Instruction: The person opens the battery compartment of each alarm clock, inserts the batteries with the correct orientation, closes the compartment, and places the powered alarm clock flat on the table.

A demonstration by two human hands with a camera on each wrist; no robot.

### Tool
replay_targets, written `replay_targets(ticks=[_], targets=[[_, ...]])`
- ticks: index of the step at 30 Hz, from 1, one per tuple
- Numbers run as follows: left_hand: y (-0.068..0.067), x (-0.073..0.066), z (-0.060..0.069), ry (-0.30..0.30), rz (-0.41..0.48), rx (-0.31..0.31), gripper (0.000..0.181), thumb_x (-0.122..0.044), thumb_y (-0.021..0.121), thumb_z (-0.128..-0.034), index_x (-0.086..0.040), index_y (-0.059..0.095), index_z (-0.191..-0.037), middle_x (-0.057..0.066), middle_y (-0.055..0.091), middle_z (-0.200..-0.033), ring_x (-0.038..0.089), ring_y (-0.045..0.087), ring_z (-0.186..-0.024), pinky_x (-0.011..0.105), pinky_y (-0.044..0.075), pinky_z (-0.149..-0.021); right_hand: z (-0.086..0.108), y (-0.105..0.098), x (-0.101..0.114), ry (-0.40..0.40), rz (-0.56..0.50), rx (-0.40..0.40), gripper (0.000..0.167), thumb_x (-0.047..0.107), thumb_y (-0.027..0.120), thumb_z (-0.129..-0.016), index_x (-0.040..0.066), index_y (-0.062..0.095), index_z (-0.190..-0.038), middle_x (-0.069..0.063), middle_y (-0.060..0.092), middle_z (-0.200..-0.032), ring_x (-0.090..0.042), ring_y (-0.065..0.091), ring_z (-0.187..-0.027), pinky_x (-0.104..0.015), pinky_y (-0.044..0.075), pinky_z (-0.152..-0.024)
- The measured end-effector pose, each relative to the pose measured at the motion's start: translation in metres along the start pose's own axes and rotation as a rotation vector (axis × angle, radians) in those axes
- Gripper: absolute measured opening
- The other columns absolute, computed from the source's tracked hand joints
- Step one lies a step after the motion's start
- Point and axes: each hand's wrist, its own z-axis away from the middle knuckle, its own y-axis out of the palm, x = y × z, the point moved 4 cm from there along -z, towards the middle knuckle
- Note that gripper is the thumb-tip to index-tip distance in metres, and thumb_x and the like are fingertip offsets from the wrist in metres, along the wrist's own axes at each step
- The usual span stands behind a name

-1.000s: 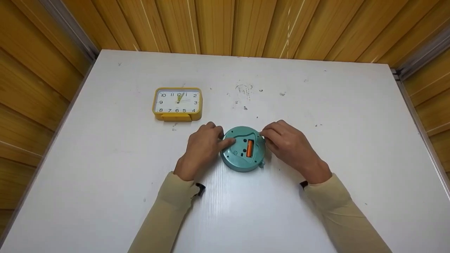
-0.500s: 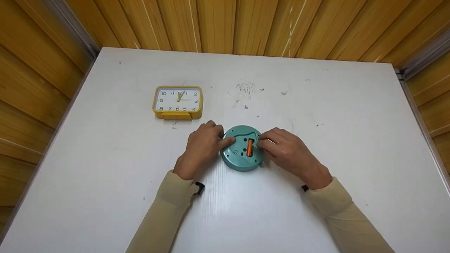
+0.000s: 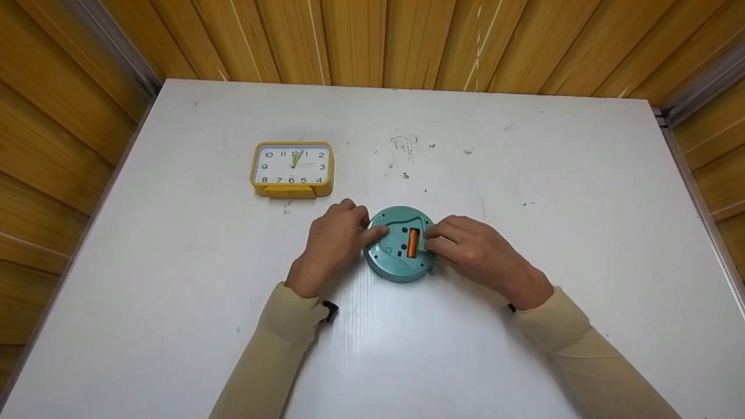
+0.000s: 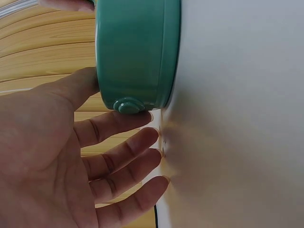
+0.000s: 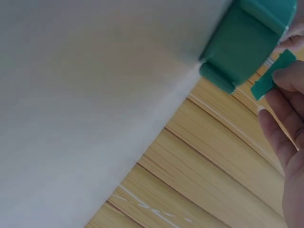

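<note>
A round teal clock [image 3: 393, 267] lies face down on the white table, its back turned up. An orange battery [image 3: 412, 243] sits in the open slot on that back. My left hand [image 3: 334, 247] holds the clock at its left side, thumb on the back and forefinger against the side wall near a round knob [image 4: 128, 106]; the other fingertips touch the table. My right hand [image 3: 474, 250] pinches a small green battery cover [image 5: 273, 75] between thumb and fingers, just right of the slot. In the right wrist view the cover is apart from the clock body [image 5: 244, 42].
A yellow rectangular alarm clock [image 3: 292, 169] stands behind and to the left, its dial facing me. The white table [image 3: 582, 233] has dark scuff marks toward the back. Wood-panelled walls [image 3: 361, 46] border the back and both sides.
My right hand has moved from the clock's right edge leftward and a little toward me, bringing the green cover beside the battery slot. My left hand stays on the clock.
</note>
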Motion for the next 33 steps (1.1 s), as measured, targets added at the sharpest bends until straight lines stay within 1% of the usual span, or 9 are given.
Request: replay_targets(ticks=[4, 7, 11, 14, 18, 21, 26, 29, 33], targets=[[0.000, 0.000, -0.001, 0.009, -0.006, -0.002, 0.040, -0.048, 0.073, -0.0995, -0.008, 0.073, -0.100, 0.005, 0.059, -0.097, 0.022, 0.056, -0.091, 0.039, 0.051, -0.075, 0.005, 0.000, 0.000, -0.131, 0.055, 0.011, 0.023, -0.008, 0.085, -0.083, 0.000, 0.076, -0.102, -0.009, 0.076, -0.104, -0.023, 0.071, -0.095, -0.033, 0.059, -0.087], [0.000, 0.000, 0.000, 0.008, -0.006, -0.004, 0.040, -0.048, 0.074, -0.0994, -0.008, 0.074, -0.100, 0.006, 0.059, -0.097, 0.022, 0.056, -0.090, 0.038, 0.051, -0.075, 0.008, 0.004, 0.000, -0.229, 0.092, 0.015, 0.017, -0.006, 0.080, -0.089, -0.001, 0.075, -0.104, -0.011, 0.076, -0.108, -0.024, 0.071, -0.096, -0.034, 0.060, -0.088], [0.000, 0.000, 0.001, 0.005, -0.002, -0.009, 0.040, -0.048, 0.074, -0.0992, -0.007, 0.074, -0.100, 0.006, 0.059, -0.097, 0.022, 0.056, -0.090, 0.038, 0.051, -0.074, 0.010, 0.007, -0.001, -0.300, 0.124, 0.028, 0.007, -0.001, 0.071, -0.100, -0.002, 0.074, -0.106, -0.013, 0.076, -0.112, -0.025, 0.072, -0.098, -0.035, 0.059, -0.089], [0.000, -0.001, 0.001, 0.005, -0.004, -0.011, 0.040, -0.047, 0.074, -0.0992, -0.007, 0.074, -0.101, 0.006, 0.060, -0.098, 0.021, 0.056, -0.090, 0.038, 0.052, -0.075, 0.010, 0.008, -0.001, -0.345, 0.148, -0.008, 0.009, -0.003, 0.064, -0.104, -0.003, 0.073, -0.104, -0.015, 0.076, -0.113, -0.026, 0.072, -0.098, -0.035, 0.059, -0.089], [-0.001, -0.002, 0.002, 0.006, -0.010, -0.012, 0.040, -0.047, 0.074, -0.0994, -0.007, 0.075, -0.102, 0.006, 0.060, -0.098, 0.021, 0.057, -0.091, 0.039, 0.052, -0.077, 0.009, 0.009, -0.001, -0.385, 0.168, -0.035, 0.014, -0.005, 0.057, -0.106, -0.004, 0.071, -0.103, -0.016, 0.075, -0.113, -0.028, 0.072, -0.099, -0.035, 0.059, -0.090], [0.000, -0.002, 0.002, 0.008, -0.011, -0.010, 0.041, -0.047, 0.074, -0.0997, -0.006, 0.075, -0.103, 0.007, 0.060, -0.100, 0.022, 0.056, -0.091, 0.039, 0.052, -0.078, 0.008, 0.011, -0.001, -0.398, 0.169, -0.016, 0.015, -0.004, 0.056, -0.107, -0.005, 0.071, -0.104, -0.016, 0.075, -0.114, -0.028, 0.071, -0.099, -0.035, 0.059, -0.091], [0.000, -0.002, 0.001, 0.010, -0.021, -0.006, 0.042, -0.048, 0.072, -0.1006, -0.007, 0.074, -0.104, 0.007, 0.060, -0.101, 0.022, 0.056, -0.092, 0.039, 0.052, -0.079, 0.007, 0.013, -0.004, -0.399, 0.163, 0.005, 0.009, -0.004, 0.062, -0.105, -0.005, 0.070, -0.105, -0.016, 0.075, -0.116, -0.028, 0.071, -0.099, -0.035, 0.059, -0.091], [0.000, -0.001, 0.001, 0.009, -0.020, -0.007, 0.042, -0.049, 0.072, -0.1005, -0.007, 0.074, -0.104, 0.006, 0.060, -0.100, 0.022, 0.055, -0.091, 0.039, 0.052, -0.078, 0.005, 0.013, -0.005, -0.394, 0.158, 0.006, 0.011, -0.004, 0.059, -0.106, -0.005, 0.071, -0.105, -0.017, 0.075, -0.116, -0.028, 0.072, -0.100, -0.035, 0.059, -0.091], [0.000, -0.001, 0.000, 0.008, -0.024, -0.008, 0.042, -0.049, 0.072, -0.1001, -0.007, 0.074, -0.103, 0.006, 0.059, -0.099, 0.022, 0.055, -0.090, 0.039, 0.052, -0.077, 0.001, 0.015, -0.005, -0.389, 0.155, 0.025, 0.019, -0.002, 0.053, -0.110, -0.004, 0.071, -0.104, -0.016, 0.075, -0.115, -0.028, 0.072, -0.101, -0.035, 0.058, -0.093]])
